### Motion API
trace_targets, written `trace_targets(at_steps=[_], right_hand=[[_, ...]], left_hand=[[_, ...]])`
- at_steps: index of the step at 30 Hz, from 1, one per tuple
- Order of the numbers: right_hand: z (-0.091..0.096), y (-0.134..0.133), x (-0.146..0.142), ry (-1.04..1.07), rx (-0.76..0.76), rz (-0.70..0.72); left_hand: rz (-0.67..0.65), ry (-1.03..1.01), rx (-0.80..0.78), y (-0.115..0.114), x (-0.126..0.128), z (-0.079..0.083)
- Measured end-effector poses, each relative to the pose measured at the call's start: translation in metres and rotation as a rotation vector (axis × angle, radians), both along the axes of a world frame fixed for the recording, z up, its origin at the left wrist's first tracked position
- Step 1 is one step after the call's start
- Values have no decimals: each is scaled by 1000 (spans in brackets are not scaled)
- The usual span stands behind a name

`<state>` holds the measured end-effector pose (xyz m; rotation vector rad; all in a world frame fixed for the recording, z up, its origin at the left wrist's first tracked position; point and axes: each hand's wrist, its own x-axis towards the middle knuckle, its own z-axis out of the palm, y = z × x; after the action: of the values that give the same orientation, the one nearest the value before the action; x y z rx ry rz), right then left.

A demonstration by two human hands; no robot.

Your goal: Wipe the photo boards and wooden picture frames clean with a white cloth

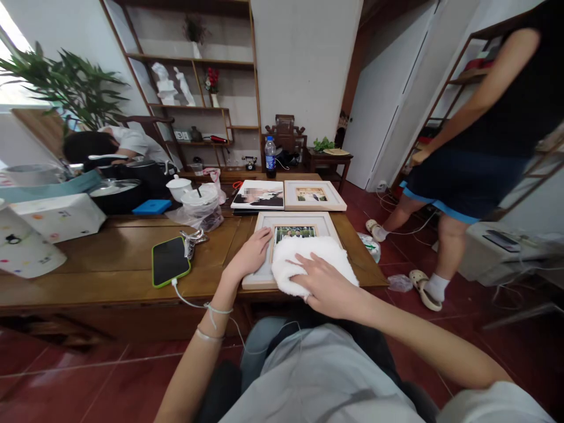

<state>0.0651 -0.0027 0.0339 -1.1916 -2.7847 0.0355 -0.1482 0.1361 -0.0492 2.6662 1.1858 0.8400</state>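
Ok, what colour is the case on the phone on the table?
The phone has a bright green case, clearest in the head view.

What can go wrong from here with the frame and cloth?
1. The photo frame lies at the table's near edge; a pull from the right hand on the white cloth might slide it off.
2. The charging cable hangs by the left hand's wrist; a snag could drag the phone.
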Motion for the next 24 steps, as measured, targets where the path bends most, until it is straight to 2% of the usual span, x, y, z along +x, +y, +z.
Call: trace_targets(at_steps=[6,10,14,17,19,24], right_hand=[[-19,67,23,-23,82,-107],[-21,112,31,-87,158,-190],[-18,137,28,-143,177,-228],[-13,135,23,-197,172,-173],[-8,122,17,-233,162,-125],[6,58,2,-271,77,-20]], left_hand=[[-7,10,3,3,0,-2],[-5,10,-7,3,-1,-1],[-6,-1,-10,1,-1,0],[0,3,0,2,0,-1],[1,7,8,2,0,-2],[4,18,10,1,0,-1]])
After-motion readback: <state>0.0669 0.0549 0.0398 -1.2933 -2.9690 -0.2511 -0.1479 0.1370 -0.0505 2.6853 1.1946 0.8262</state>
